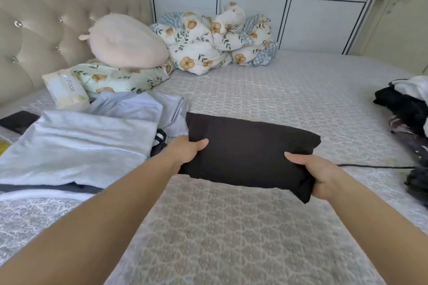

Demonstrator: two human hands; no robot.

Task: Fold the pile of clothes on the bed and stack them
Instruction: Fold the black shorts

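Head view. I see a folded black garment (247, 152), a compact, thick rectangle of dark plain fabric, held above the bed (266, 90) near its middle. My left hand (187, 152) grips its left near corner, thumb curled on top, fingers hidden beneath. My right hand (322, 173) grips the right near corner the same way, thumb on top, fingers wrapped under the edge. The garment tilts slightly, its right end lower and nearer me; I cannot tell whether its far edge touches the bedspread.

To the left lies a stack of folded pale blue clothes (78, 146), just beside the garment's left edge, with a dark striped piece showing between them. At the right edge of the bed sits a heap of unfolded dark and white clothes (407, 109), well apart from the garment, and a black cord (375, 166) runs from it toward my right hand. Open bedspread lies beyond and beneath the garment. A floral quilt (215, 41) and pink plush pillow (125, 44) sit at the far side, by the headboard (46, 18).
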